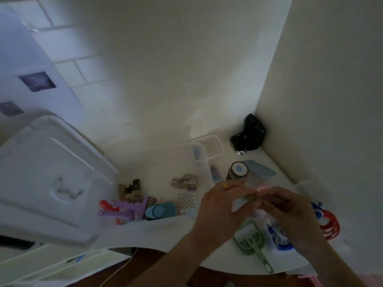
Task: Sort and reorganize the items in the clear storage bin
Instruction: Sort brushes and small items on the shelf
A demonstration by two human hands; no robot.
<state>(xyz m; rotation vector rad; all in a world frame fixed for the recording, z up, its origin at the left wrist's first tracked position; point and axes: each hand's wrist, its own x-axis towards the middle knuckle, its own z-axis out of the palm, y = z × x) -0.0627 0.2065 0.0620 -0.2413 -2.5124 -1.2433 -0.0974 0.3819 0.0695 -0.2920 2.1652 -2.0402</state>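
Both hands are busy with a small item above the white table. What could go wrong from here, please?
1. The left hand and right hand together hold a small pale item in the air; if it slips, it may fall among the things below.
2. The green scoop lies with its handle at the edge of the table; a forearm could knock it off.
3. The dark jar stands just beyond the hands and might be tipped over.

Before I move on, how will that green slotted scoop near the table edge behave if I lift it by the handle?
The green scoop looks like thin moulded plastic, so it is probably light and fairly stiff. Its slotted head is wider than the handle, so it may droop head-down in a loose hold. The handle end lies near the table edge, so a nudge could slide it off.
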